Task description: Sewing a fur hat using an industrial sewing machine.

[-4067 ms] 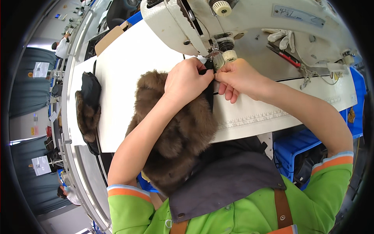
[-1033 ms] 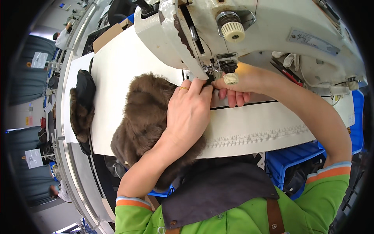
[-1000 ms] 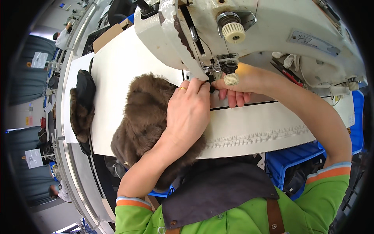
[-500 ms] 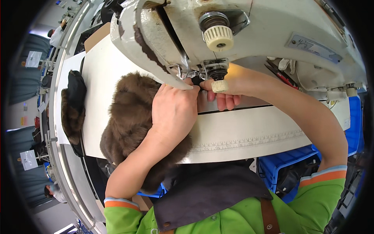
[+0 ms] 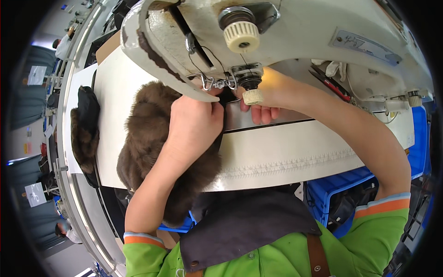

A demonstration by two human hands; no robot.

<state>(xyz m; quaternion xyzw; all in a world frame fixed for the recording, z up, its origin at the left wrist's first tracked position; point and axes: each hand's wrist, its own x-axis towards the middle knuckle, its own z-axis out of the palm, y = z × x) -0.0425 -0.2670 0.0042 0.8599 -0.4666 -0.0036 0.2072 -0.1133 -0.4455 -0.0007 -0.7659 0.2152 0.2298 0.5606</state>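
A sewing machine (image 5: 295,27), off-white and chipped, reaches over the table from the upper right. A bulky brown fur piece (image 5: 145,124) lies left of its needle area and hangs over the table's front edge. My left hand (image 5: 194,122) is closed on its right side, with the fingertips partly behind the machine's guard. Dark fabric (image 5: 227,96) along the fur's edge runs up under the presser area. My right hand (image 5: 265,99) reaches beneath the machine arm to that fabric, thumb and forefinger pinched by it, partly hidden behind the tension knob (image 5: 253,96); its other fingers curl loosely.
Another fur piece with black cloth (image 5: 85,129) lies at the table's left edge. Tweezers or snips with red handles (image 5: 334,87) rest under the machine arm. A printed ruler (image 5: 290,164) follows the table's front. A blue crate (image 5: 323,191) with dark items stands below.
The view has shifted slightly, so the machine appears farther left and higher. My left hand has turned a little, its thumb more visible. Thread near the needle bar now shows in loose loops.
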